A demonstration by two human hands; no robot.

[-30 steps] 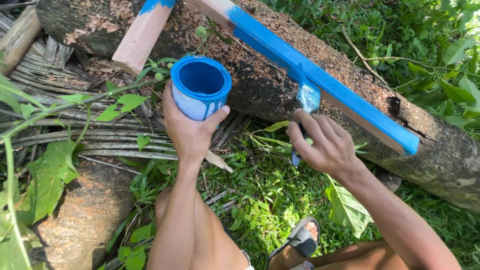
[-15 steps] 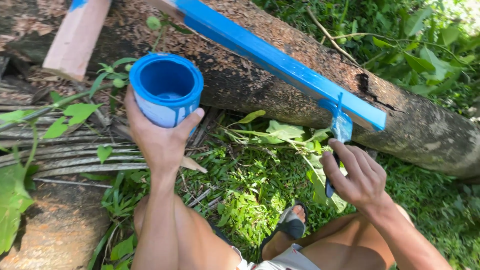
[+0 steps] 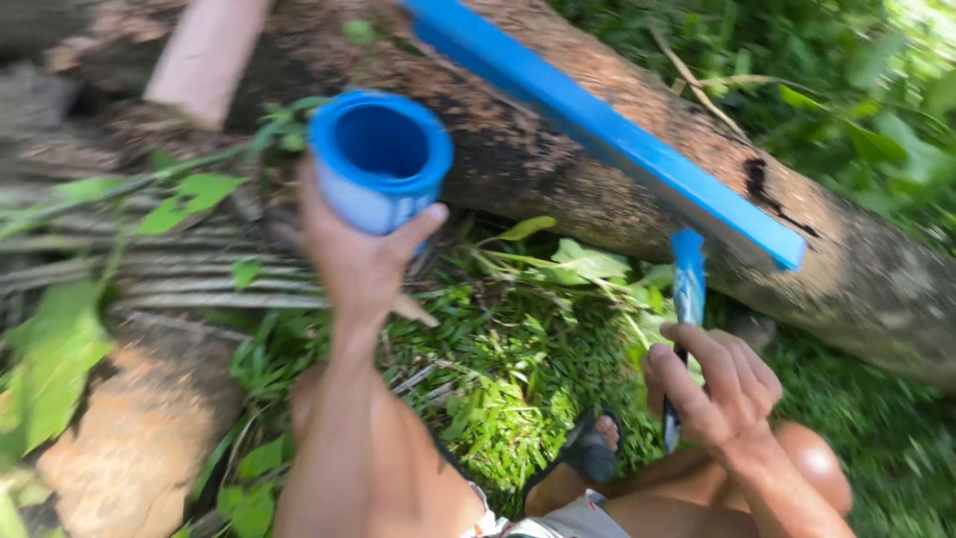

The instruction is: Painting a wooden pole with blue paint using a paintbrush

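My left hand [image 3: 357, 261] holds a blue paint cup [image 3: 378, 159] upright in front of a fallen log [image 3: 558, 169]. A wooden plank painted blue [image 3: 607, 130] lies slanted along the top of the log. My right hand [image 3: 719, 384] grips a paintbrush [image 3: 685, 299] with blue bristles pointing up, its tip just below the plank's lower right end. The view is blurred by motion.
An unpainted plank [image 3: 204, 60] leans on the log at the upper left. Dry palm fronds [image 3: 139, 269] lie at the left, grass and green leaves [image 3: 518, 349] below the log. My sandalled foot [image 3: 588, 453] rests in the grass.
The brush has travelled down the plank to its lower right end and now sits just under it. The paint cup stayed in my left hand. The camera swung right.
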